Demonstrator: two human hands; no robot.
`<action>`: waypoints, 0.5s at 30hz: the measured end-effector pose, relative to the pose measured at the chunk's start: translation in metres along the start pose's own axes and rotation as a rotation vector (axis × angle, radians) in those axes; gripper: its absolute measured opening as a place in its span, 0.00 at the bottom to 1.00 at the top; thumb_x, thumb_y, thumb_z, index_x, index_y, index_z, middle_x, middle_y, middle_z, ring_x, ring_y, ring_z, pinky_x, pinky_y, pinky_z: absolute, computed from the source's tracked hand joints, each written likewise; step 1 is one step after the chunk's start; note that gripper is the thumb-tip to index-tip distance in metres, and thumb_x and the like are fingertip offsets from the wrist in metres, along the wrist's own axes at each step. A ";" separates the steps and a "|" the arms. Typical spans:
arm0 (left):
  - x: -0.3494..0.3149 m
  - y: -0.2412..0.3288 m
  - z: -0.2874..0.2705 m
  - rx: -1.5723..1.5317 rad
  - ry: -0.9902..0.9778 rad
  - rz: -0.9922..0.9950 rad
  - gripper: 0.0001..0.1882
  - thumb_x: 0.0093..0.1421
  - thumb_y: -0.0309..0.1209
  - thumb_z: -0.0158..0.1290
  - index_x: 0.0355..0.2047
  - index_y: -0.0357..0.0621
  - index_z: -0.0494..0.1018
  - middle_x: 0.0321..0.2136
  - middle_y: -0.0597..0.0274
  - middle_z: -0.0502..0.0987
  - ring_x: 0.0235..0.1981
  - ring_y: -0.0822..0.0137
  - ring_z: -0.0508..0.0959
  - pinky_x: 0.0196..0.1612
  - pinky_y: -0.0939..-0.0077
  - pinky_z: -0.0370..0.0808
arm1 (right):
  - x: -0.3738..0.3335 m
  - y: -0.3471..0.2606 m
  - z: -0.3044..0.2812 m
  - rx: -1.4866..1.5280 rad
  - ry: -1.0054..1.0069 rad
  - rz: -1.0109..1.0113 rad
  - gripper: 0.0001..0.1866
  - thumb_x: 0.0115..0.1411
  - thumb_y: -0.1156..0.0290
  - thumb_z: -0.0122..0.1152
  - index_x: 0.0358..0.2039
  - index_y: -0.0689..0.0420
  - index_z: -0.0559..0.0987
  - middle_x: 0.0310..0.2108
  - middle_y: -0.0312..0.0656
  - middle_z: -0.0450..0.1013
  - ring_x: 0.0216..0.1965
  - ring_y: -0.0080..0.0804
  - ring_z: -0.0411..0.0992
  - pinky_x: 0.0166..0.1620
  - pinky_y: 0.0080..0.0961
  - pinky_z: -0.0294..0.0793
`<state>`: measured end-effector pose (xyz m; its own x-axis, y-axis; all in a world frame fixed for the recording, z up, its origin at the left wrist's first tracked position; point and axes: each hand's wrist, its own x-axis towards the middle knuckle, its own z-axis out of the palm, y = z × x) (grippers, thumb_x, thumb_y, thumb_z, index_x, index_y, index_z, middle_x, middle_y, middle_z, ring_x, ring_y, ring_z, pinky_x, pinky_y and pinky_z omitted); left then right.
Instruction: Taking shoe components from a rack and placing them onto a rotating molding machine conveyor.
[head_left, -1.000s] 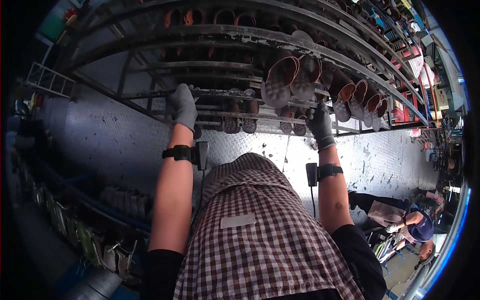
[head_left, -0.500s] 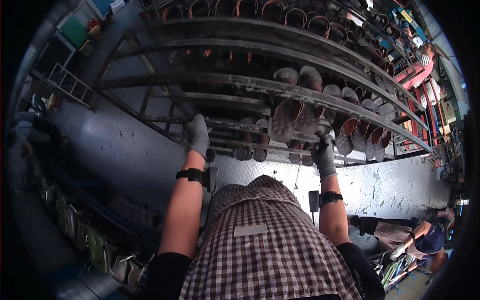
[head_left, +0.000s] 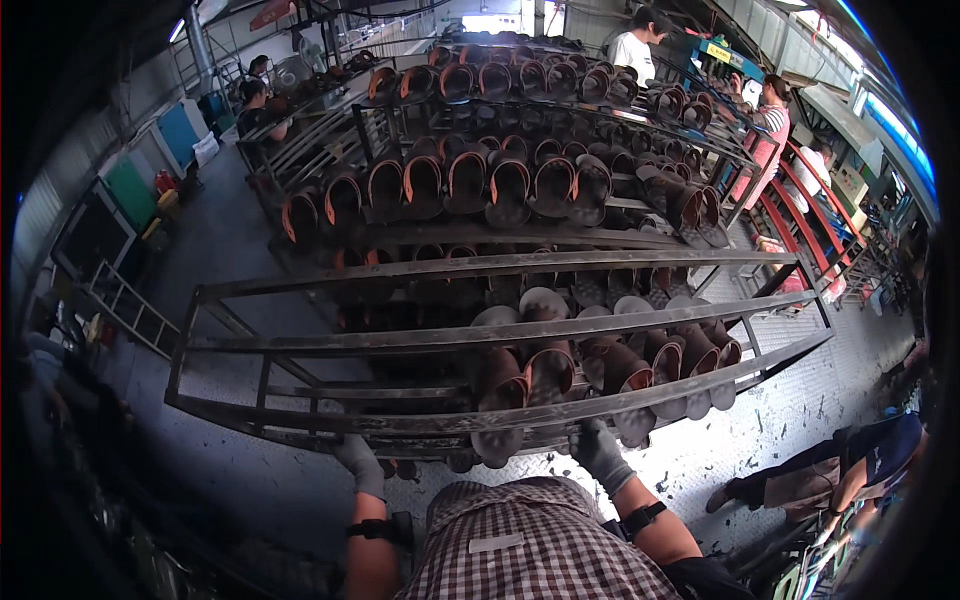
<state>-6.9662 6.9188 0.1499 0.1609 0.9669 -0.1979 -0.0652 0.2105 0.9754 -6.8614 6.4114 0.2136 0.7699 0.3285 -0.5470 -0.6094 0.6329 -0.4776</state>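
Observation:
A long dark metal rack (head_left: pixel 640 402) stands across the front of me, with brown sandals (head_left: pixel 550 370) hanging toe-down over its rails, mostly in the middle and right. My left hand (head_left: pixel 358 465), in a grey glove, is closed at a lower rail on the rack's left part; its fingertips are partly hidden by the metal. Beside a hanging sandal, my right hand (head_left: pixel 600 455), also gloved in grey, is closed on the rack's near lower side. Both forearms carry black straps.
Behind stand more racks full of brown sandals (head_left: pixel 465 180). A person in dark blue (head_left: pixel 890 450) bends at the right, and one in pink (head_left: pixel 760 150) stands by red rails (head_left: pixel 800 230). A ladder-like metal frame (head_left: pixel 130 310) is at the left.
My view has tilted up, bringing the racks and people behind into sight. The front rack and both hands now sit lower in the picture; the hands still hold the rack.

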 end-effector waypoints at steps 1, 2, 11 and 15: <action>0.012 0.004 0.000 -0.001 -0.069 -0.022 0.28 0.66 0.31 0.62 0.61 0.31 0.65 0.49 0.51 0.79 0.46 0.60 0.79 0.55 0.66 0.76 | 0.004 0.005 0.005 -0.026 -0.036 0.041 0.13 0.75 0.60 0.53 0.49 0.53 0.80 0.39 0.38 0.77 0.32 0.32 0.74 0.33 0.30 0.73; 0.023 0.010 0.002 -0.005 -0.207 -0.157 0.27 0.66 0.29 0.60 0.61 0.33 0.64 0.45 0.54 0.80 0.43 0.63 0.80 0.51 0.68 0.78 | 0.009 0.011 0.009 -0.045 -0.039 0.069 0.14 0.75 0.59 0.54 0.51 0.53 0.79 0.39 0.38 0.78 0.33 0.33 0.74 0.33 0.30 0.74; 0.091 0.054 0.063 0.111 -0.118 -0.214 0.11 0.64 0.30 0.56 0.45 0.39 0.76 0.32 0.60 0.82 0.26 0.64 0.81 0.29 0.64 0.80 | 0.066 0.040 0.036 -0.183 -0.185 0.027 0.14 0.71 0.57 0.59 0.53 0.46 0.76 0.40 0.32 0.75 0.38 0.36 0.76 0.38 0.33 0.76; 0.124 0.037 0.095 0.310 -0.185 -0.215 0.23 0.64 0.39 0.59 0.55 0.41 0.77 0.44 0.54 0.83 0.39 0.56 0.85 0.34 0.57 0.84 | 0.089 0.035 0.053 -0.152 -0.214 -0.155 0.04 0.72 0.60 0.58 0.39 0.42 0.76 0.36 0.31 0.71 0.40 0.35 0.73 0.38 0.35 0.75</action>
<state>-6.8547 7.0332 0.1709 0.3145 0.8574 -0.4074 0.2843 0.3244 0.9022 -6.8046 6.4997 0.1843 0.8687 0.3862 -0.3101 -0.4901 0.5801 -0.6506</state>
